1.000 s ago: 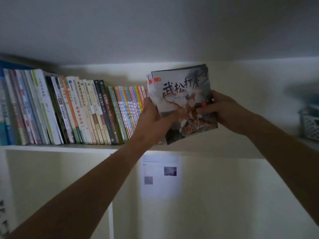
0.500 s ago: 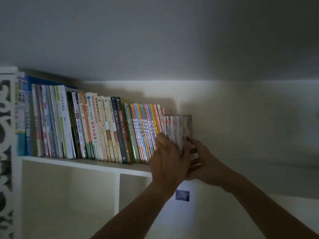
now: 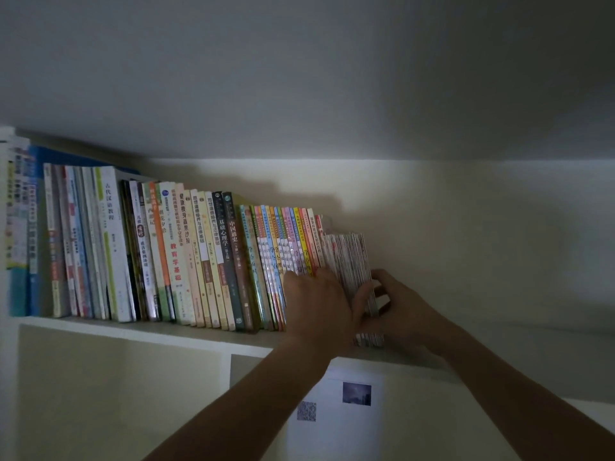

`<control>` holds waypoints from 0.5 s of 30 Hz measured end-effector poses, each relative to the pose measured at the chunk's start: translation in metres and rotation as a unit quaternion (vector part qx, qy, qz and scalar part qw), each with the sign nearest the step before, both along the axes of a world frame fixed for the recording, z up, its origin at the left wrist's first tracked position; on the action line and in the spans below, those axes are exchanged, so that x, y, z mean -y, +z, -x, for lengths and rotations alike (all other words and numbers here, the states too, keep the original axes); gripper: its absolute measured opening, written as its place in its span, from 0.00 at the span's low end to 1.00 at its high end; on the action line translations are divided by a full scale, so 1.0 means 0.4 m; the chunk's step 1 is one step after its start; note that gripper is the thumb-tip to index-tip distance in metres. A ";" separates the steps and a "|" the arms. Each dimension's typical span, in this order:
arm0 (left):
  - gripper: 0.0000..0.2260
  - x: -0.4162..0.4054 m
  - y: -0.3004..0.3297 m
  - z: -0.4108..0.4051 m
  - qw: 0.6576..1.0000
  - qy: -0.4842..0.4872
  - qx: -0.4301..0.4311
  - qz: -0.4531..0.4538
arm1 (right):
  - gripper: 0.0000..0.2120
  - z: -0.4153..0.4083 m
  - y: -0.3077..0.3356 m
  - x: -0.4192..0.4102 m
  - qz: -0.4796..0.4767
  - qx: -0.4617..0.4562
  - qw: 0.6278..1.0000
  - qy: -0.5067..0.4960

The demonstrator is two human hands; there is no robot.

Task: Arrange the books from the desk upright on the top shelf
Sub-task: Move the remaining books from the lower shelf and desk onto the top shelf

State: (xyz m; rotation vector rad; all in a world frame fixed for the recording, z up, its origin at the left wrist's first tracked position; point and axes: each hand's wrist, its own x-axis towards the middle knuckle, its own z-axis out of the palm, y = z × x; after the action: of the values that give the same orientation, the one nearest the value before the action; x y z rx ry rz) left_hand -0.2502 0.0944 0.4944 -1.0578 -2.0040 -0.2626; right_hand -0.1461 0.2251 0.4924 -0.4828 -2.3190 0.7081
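Note:
A stack of thin booklets [image 3: 349, 261] stands upright on the white top shelf [image 3: 206, 337], at the right end of a long row of upright books [image 3: 186, 257]. My left hand [image 3: 319, 304] lies against the booklets' near left side, its fingers over their spines and the colourful thin books beside them. My right hand [image 3: 396, 307] holds the stack's right side, with fingers curled round its lower edge. The booklets' bottom edge shows between my wrists at the shelf's front.
To the right of the stack the shelf runs on bare into shadow. The ceiling sits close above the books. Below the shelf are white compartments with a divider [image 3: 225, 387] and a paper sheet [image 3: 336, 407] bearing a QR code and a small picture.
The booklets, first held cover-forward in front of the shelf, have been turned spine-out and pushed against the row's right end. Both hands stay on the stack.

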 end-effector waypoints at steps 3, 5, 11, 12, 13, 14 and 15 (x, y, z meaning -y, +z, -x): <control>0.32 -0.016 0.000 0.008 1.000 -0.012 0.006 0.018 | 0.41 0.007 0.007 -0.024 0.022 0.013 1.000 0.005; 0.29 0.004 -0.001 0.022 0.999 -0.046 -0.005 0.029 | 0.44 0.003 0.004 -0.014 0.030 0.010 0.999 0.005; 0.24 0.060 0.022 0.138 0.949 -0.213 -0.116 -0.203 | 0.67 -0.001 -0.005 0.037 -0.002 -0.011 0.999 -0.037; 0.29 0.062 0.048 0.159 0.946 -0.233 -0.101 -0.200 | 0.70 0.009 -0.003 0.042 -0.030 -0.018 0.998 -0.051; 0.32 0.066 0.078 0.176 0.947 -0.251 -0.073 -0.186 | 0.69 0.021 0.000 0.045 -0.050 -0.026 0.997 -0.059; 0.34 0.066 0.109 0.194 0.948 -0.272 -0.040 -0.163 | 0.68 0.032 0.003 0.052 -0.059 -0.035 0.996 -0.064; 0.33 0.066 0.139 0.213 0.947 -0.293 -0.016 -0.130 | 0.65 0.041 0.006 0.055 -0.063 -0.043 0.995 -0.067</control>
State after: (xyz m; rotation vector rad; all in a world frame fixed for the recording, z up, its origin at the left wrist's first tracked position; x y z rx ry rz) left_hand -0.3352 0.0679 0.5501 -1.4466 -1.5271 -0.7935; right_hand -0.1627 0.2031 0.4949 -0.5331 -2.2120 0.5058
